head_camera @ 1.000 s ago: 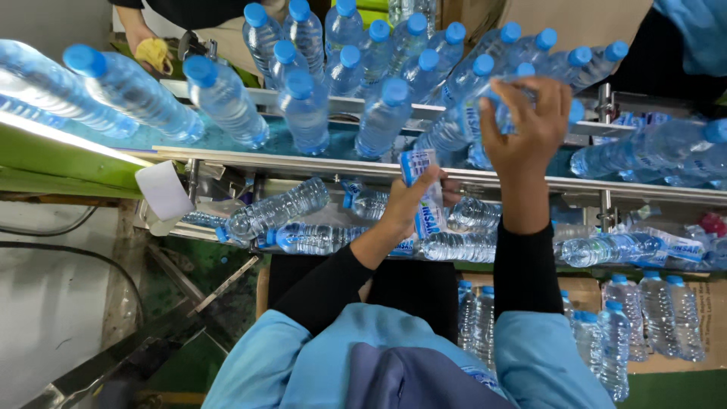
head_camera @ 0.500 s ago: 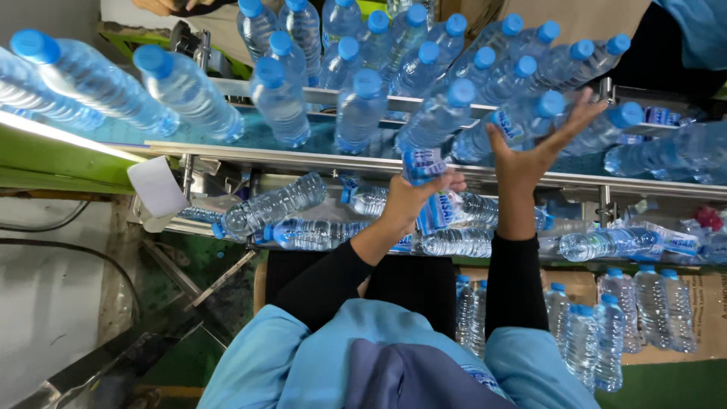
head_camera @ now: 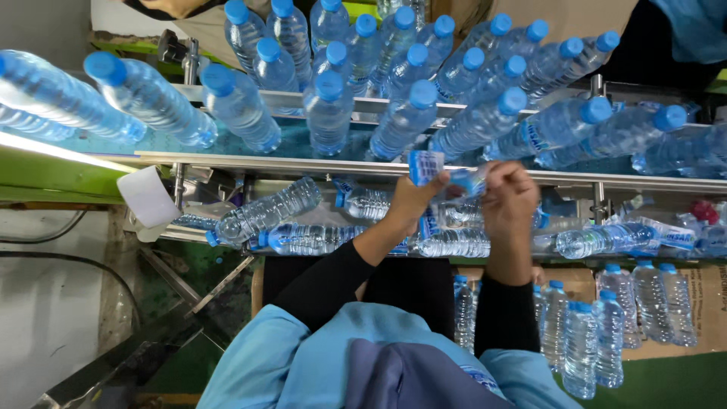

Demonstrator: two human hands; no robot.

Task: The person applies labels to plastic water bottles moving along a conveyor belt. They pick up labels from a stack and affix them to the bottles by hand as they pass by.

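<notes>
— Place of the 2 hands?
— Centre of the frame, just under the long steel rail (head_camera: pixel 303 160). Left hand (head_camera: pixel 413 201) closed in a pinch on a small blue-and-white label sleeve (head_camera: pixel 425 165), held up against the rail's edge. Right hand (head_camera: pixel 509 198) curled shut, fingers wrapped on one end of a small clear bottle (head_camera: pixel 463 182).
— And the bottle itself?
— Lying roughly level between both hands, touching each. Partly hidden by fingers, so cap end hard to make out.
— Around them?
— Upright blue-capped bottles (head_camera: pixel 329 106) crowded on the conveyor across the upper frame. Loose bottles lying flat (head_camera: pixel 265 216) in the tray left of centre. More standing bottles (head_camera: pixel 606 318) at lower right, plus a white roll (head_camera: pixel 148 197) at the left edge of the rail.
— Likely feel of the bottle?
— Probably light for 1 hand, thin-walled, easy to dent under a hard squeeze. Smooth plastic, likely slippery if wet.
— Best place to grip?
— Round the ribbed middle of the body, or at the stiffer neck under the cap. Gentle pressure only.
— The sleeve?
— Thin, soft film by the look of it; prone to crease or tear. Best pinched at its edge, as now.
</notes>
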